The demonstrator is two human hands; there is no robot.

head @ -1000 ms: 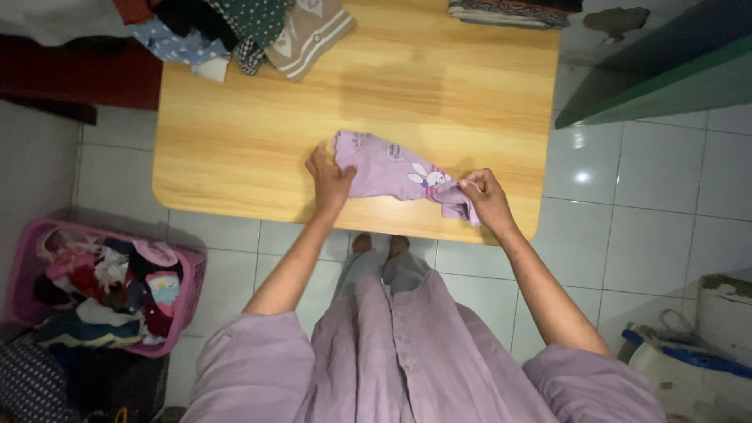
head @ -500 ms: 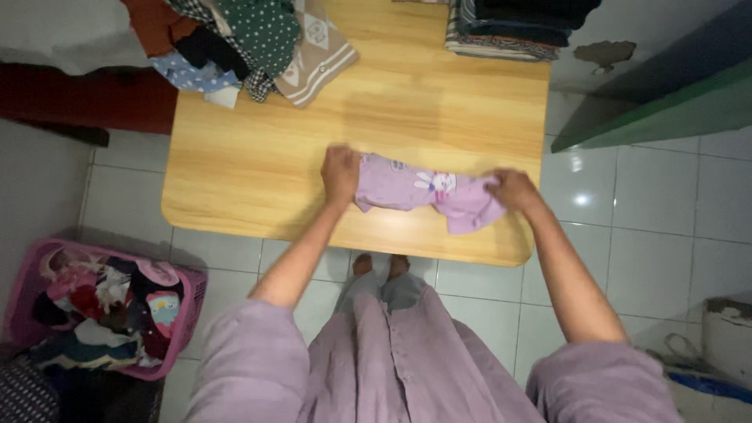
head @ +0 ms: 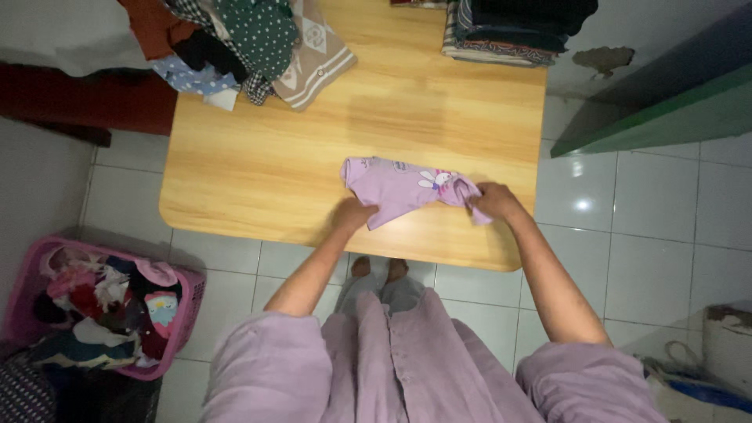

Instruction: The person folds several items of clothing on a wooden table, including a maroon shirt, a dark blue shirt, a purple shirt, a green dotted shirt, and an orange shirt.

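One pink laundry basket (head: pixel 31 258) on the floor brims with mixed clothes. On the wooden table (head: pixel 235 168), one lilac child's garment (head: pixel 395 186) lies near the front edge; left hand (head: pixel 352 214) and right hand (head: pixel 492 200) each pinch an end.

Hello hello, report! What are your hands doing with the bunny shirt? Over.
Left hand gripping near edge of purple bunny shirt. Right hand pinching its right end. Shirt flat on wooden table. Nothing in the way.
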